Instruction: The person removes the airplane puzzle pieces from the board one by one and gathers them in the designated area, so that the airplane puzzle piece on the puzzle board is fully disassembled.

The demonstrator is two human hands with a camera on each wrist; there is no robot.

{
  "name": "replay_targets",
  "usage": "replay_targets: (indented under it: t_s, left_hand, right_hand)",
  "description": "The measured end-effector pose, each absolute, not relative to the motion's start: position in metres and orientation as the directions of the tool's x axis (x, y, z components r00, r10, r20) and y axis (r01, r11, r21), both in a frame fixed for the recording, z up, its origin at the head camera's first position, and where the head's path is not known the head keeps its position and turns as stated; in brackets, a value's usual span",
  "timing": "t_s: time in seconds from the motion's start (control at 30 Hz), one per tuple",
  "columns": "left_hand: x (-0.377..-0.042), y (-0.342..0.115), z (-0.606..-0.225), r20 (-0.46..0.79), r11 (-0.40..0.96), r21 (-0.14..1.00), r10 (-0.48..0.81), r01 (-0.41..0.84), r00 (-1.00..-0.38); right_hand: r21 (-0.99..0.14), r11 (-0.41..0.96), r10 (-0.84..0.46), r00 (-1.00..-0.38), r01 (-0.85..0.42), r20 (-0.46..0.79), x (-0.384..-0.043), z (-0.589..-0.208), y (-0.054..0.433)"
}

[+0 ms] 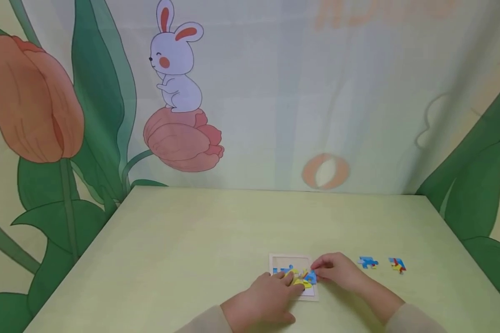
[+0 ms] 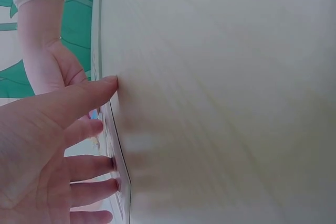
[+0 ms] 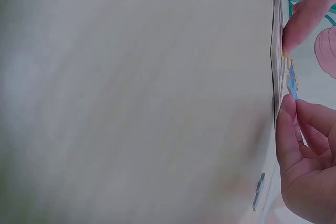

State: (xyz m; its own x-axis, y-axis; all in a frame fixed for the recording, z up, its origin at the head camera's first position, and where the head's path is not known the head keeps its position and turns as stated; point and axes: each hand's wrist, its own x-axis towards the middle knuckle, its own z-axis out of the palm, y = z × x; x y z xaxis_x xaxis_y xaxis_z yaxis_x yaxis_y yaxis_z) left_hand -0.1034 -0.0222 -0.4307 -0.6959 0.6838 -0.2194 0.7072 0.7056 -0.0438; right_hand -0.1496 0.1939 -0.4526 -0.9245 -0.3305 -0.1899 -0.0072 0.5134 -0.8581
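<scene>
Right hand [image 1: 339,272] pinches a mostly blue puzzle piece [image 1: 310,277] between thumb and fingertip at the right side of the puzzle tray [image 1: 291,255], low and right of centre in the head view. Left hand [image 1: 271,293], fingers extended and apart, rests over the yellow-and-blue pieces [image 1: 287,269] inside, gripping nothing. Farther right, two loose pieces [image 1: 367,262] lie on the desk [image 1: 191,240].
</scene>
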Motion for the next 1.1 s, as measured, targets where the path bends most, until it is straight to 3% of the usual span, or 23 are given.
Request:
replay_targets:
  t_s: [0.4,1.1]
  left_hand:
    - [-0.106,-0.021,-0.426,-0.25,0.71,-0.07,0.667,0.701,-0.702]
    - [-0.1,-0.019,-0.426,-0.288,0.731,-0.044,0.644,0.681,-0.709]
  right_hand:
    - [-0.85,0.525,-0.337,-0.927,-0.04,-0.164,-0.152,-0.443,0.205]
    - [-0.824,0.564,-0.245,-0.944,0.047,-0.221,-0.143,-0.442,0.23]
